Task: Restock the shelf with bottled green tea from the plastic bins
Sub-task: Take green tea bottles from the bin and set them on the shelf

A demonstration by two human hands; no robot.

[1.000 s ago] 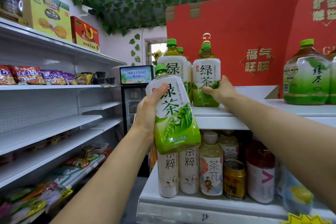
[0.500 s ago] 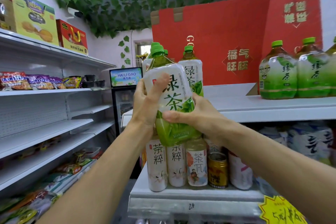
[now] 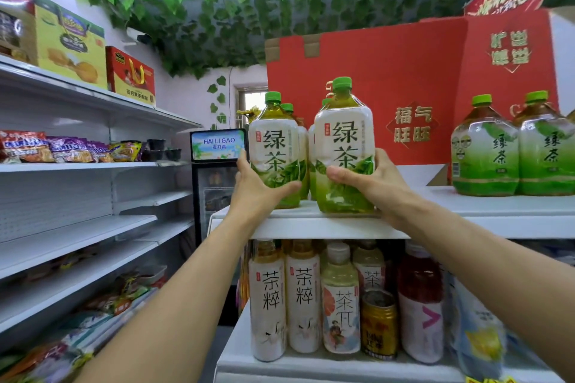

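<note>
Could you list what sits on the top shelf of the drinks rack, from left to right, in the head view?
Left hand → left green tea bottle → right green tea bottle → right hand → two squat green tea bottles.

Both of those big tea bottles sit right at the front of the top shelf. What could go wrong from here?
1. The right bottle, gripped by the right hand, stands at the top shelf's front edge; released carelessly, it might tip forward.
2. The left bottle, held by the left hand, is at the shelf's left end and could slide off sideways.
3. Pushing either back may knock the bottles behind, which are mostly hidden.
</note>
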